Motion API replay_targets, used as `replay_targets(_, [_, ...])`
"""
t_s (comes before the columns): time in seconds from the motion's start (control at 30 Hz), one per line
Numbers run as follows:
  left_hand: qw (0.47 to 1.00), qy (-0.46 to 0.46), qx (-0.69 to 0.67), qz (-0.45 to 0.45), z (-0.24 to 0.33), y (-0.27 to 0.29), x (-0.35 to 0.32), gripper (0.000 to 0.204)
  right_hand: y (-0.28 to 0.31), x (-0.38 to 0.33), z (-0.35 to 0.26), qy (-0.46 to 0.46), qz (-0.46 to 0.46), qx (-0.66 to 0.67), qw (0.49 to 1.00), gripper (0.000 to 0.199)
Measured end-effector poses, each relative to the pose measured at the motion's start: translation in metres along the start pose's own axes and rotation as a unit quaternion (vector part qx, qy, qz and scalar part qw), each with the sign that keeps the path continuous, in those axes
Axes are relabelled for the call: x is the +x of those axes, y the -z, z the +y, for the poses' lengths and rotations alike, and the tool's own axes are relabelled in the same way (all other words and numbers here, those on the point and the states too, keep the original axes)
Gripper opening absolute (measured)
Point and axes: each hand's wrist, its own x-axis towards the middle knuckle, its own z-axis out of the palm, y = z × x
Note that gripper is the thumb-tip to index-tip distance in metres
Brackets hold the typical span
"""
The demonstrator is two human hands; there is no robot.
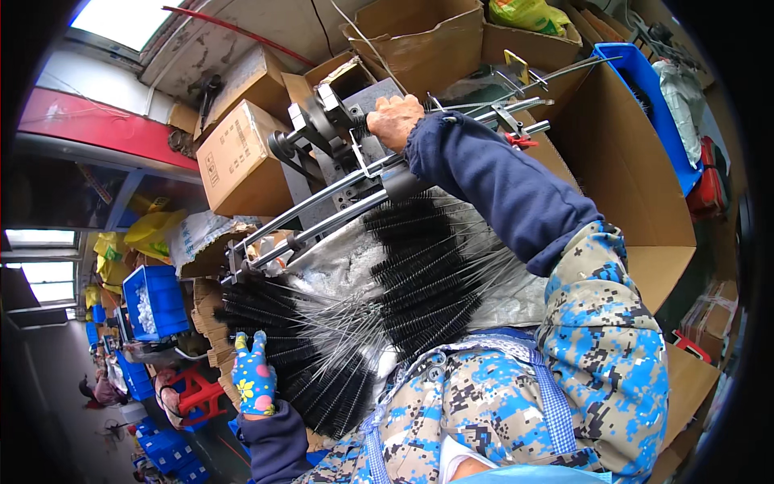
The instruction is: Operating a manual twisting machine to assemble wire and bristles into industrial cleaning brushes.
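My left hand (255,377), in a blue flowered glove, lies beside a bundle of black wire brushes (326,399) on my lap, its visible fingers stretched out and touching the bristles. A second bundle of black brushes (419,282) lies to the right, its bare wire stems fanning across the first. Both rest on a grey plastic sheet (334,266). Beyond them, my bare right hand (395,123) is closed at the metal bench machine (343,153) with steel rods. What its curled fingers hold is hidden. A dark blue sleeve covers that forearm.
Cardboard boxes (246,157) stand behind the machine, and a large open carton (637,161) is at the right. Blue crates (157,300) and a red stool (197,395) are at the left. Another blue crate (657,113) sits far right. People work in the left background.
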Motion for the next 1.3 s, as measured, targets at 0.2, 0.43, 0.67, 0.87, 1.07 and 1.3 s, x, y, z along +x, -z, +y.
replay_targets(0.2, [0.994, -0.050, -0.046, 0.089, -0.004, 0.013, 0.001, 0.043, 0.000, -0.002, -0.005, 0.003, 0.032, -0.021, 0.999, 0.020])
replay_targets(0.43, [0.974, -0.014, 0.006, 0.228, -0.019, 0.032, 0.003, 0.028, -0.008, -0.002, 0.002, 0.013, 0.034, -0.015, 0.999, 0.019])
replay_targets(0.67, [0.956, -0.030, 0.000, 0.291, -0.021, 0.063, 0.000, 0.026, -0.022, 0.017, 0.012, 0.060, 0.061, 0.016, 0.996, 0.021])
replay_targets(0.87, [0.941, -0.061, -0.028, 0.332, -0.034, 0.095, -0.010, 0.027, -0.027, 0.003, 0.030, -0.032, 0.127, -0.092, 0.987, 0.031])
replay_targets(1.07, [0.869, -0.109, -0.400, 0.270, -0.033, 0.080, -0.021, 0.030, 0.000, -0.054, 0.061, -0.151, 0.010, 0.053, 0.987, 0.056])
replay_targets(1.3, [0.812, -0.150, -0.548, 0.130, -0.011, 0.097, -0.016, 0.027, -0.017, -0.045, 0.043, -0.120, 0.041, 0.070, 0.989, 0.047])
